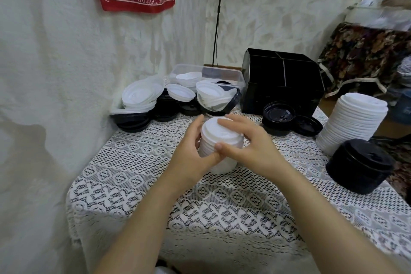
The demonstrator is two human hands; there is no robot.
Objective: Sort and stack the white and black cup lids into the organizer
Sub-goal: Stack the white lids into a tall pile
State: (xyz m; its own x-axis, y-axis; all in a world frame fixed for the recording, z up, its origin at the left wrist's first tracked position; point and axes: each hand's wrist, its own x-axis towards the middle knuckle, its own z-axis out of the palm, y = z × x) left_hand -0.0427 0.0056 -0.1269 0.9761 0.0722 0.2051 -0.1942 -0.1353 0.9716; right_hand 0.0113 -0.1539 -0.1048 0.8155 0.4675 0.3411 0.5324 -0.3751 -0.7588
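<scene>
A short stack of white lids [216, 138] stands on the lace tablecloth at the table's middle. My left hand [192, 151] grips its left side, thumb across the front. My right hand [246, 140] holds it from the right, fingers lying over the top lid. The black organizer [282, 82], with its dividers showing, stands at the back right. A loose heap of white and black lids [178, 100] lies at the back left. On the right stand a tall white lid stack [351, 122] and a black lid stack [358, 165].
A clear plastic tub [231, 75] holding lids sits behind the heap. Two low piles of black lids [279, 117] lie in front of the organizer. The wall runs close along the left. The table's edge [73, 196] drops off at front left.
</scene>
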